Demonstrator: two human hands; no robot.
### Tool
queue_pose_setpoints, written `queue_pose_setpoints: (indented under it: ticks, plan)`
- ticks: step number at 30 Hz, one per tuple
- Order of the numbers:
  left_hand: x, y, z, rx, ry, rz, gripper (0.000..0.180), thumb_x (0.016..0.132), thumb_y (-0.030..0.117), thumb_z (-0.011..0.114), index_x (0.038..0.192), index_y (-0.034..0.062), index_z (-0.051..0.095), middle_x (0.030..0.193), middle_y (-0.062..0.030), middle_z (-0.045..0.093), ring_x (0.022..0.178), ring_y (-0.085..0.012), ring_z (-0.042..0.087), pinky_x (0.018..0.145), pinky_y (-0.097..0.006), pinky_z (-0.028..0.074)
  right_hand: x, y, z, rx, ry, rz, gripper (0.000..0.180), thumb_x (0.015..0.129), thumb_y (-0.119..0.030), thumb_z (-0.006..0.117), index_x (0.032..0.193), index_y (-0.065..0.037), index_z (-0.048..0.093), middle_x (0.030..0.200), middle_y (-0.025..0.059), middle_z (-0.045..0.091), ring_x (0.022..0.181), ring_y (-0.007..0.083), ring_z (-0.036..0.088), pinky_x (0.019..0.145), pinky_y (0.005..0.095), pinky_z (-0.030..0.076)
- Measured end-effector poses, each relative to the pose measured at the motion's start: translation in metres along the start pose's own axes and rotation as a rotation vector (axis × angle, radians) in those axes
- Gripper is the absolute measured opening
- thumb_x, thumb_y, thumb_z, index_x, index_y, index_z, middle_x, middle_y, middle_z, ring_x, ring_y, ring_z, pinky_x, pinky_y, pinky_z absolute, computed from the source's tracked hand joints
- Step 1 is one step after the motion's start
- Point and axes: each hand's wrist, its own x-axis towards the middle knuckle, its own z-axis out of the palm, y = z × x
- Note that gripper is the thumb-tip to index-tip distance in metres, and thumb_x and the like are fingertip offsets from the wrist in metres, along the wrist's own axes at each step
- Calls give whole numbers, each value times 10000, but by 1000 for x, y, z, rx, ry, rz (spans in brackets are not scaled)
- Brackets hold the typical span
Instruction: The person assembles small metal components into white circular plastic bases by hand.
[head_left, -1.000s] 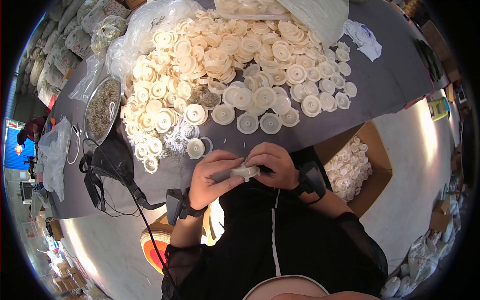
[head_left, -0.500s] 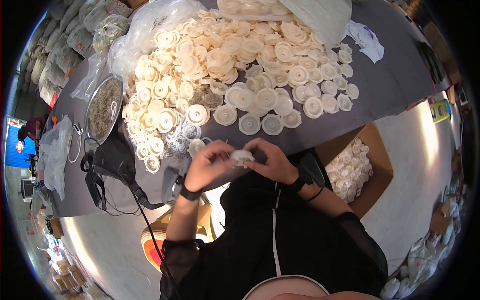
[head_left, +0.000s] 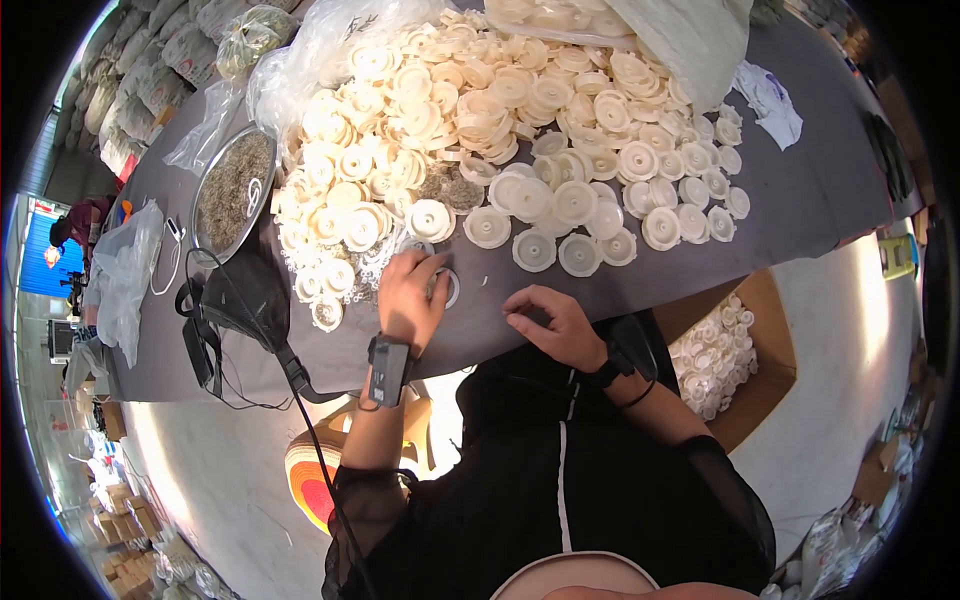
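My left hand (head_left: 410, 298) is over the near edge of the pile of small clear and white rings (head_left: 385, 262). Its fingers bend down together, and whatever they pinch is hidden. A pale plastic disc (head_left: 453, 290) lies partly under that hand. To the right, my right hand (head_left: 560, 328) hovers near the table's front edge, loosely curled, thumb and fingers slightly apart, with nothing visible between them. Beyond both hands spreads a big heap of cream-white round plastic parts (head_left: 420, 120). Several translucent discs (head_left: 535, 250) lie flat at its near side.
A metal tray (head_left: 208, 252) of fine grey-brown pieces stands left, beside a black bag (head_left: 240, 305) with straps and cables. A cardboard box (head_left: 775, 350) holding white parts (head_left: 712, 350) is below the table at right. Plastic bags (head_left: 675, 45) and a white cloth (head_left: 768, 105) lie at the back.
My hands have separated; the white round part they held together is no longer visible. My left hand has moved forward to the small rings. The whole view has shifted slightly.
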Motion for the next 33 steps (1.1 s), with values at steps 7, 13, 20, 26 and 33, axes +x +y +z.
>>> queue_pose_setpoints:
  ticks: [7, 13, 20, 26, 33]
  plan:
    - [28, -11, 35, 439, -16, 147, 175, 738, 114, 510, 862, 68, 626, 795, -69, 511, 807, -241, 511, 700, -355, 399, -6, 8, 3, -63, 27, -32, 151, 805, -140, 605, 893, -18, 590, 822, 80, 597, 728, 169, 586, 594, 258, 444]
    - [24, -22, 37, 376, -104, 183, 222, 720, 85, 557, 935, 96, 612, 784, -67, 516, 756, -250, 535, 664, -365, 432, -7, 9, 3, -57, 35, -29, 138, 806, -122, 594, 878, -5, 592, 796, 92, 586, 708, 187, 567, 602, 272, 439]
    - [30, -25, 33, 442, -39, 70, 188, 713, 105, 587, 897, 96, 626, 802, -76, 531, 705, -271, 555, 621, -384, 450, -6, 15, 8, 33, 15, -26, 131, 809, -109, 593, 879, 2, 592, 791, 87, 589, 719, 168, 564, 627, 264, 438]
    - [29, -24, 16, 101, 17, -41, 63, 739, 118, 600, 779, 77, 625, 769, -79, 541, 708, -282, 567, 624, -379, 462, -10, 27, 8, 199, 29, 52, 126, 823, -106, 588, 880, 6, 592, 789, 56, 592, 736, 119, 549, 676, 242, 437]
    - [33, -25, 7, 76, 60, -147, 140, 748, 147, 624, 878, 100, 609, 772, -70, 564, 681, -281, 582, 582, -377, 470, -7, 30, 11, 210, 45, 76, 116, 829, -97, 579, 874, 9, 590, 786, 46, 585, 733, 98, 537, 669, 238, 438]
